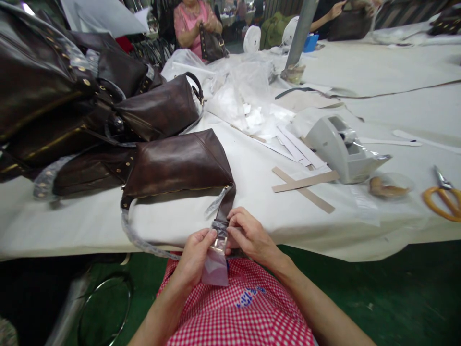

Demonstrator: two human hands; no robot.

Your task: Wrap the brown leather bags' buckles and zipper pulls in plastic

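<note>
A dark brown leather handbag [180, 161] lies on its side near the table's front edge. Its strap [226, 202] comes down from the bag's right corner to a metal buckle [218, 245] between my hands. Clear film wraps the strap at the buckle, and a pinkish translucent plastic piece [215, 271] hangs below it. My left hand [196, 252] pinches the buckle end from the left, thumb on top. On the right, my right hand [248, 235] has its fingers closed at the strap's edge beside the buckle. A film-covered part of the strap [139, 238] loops down at left.
Several brown handbags [43, 96] are piled at left. A tape dispenser [338, 149], crossed cardboard strips [306, 185] and orange-handled scissors [444, 194] lie to the right. Plastic bags [237, 86] and a metal post [300, 36] stand farther back. Across the table, a person holds a bag [212, 43].
</note>
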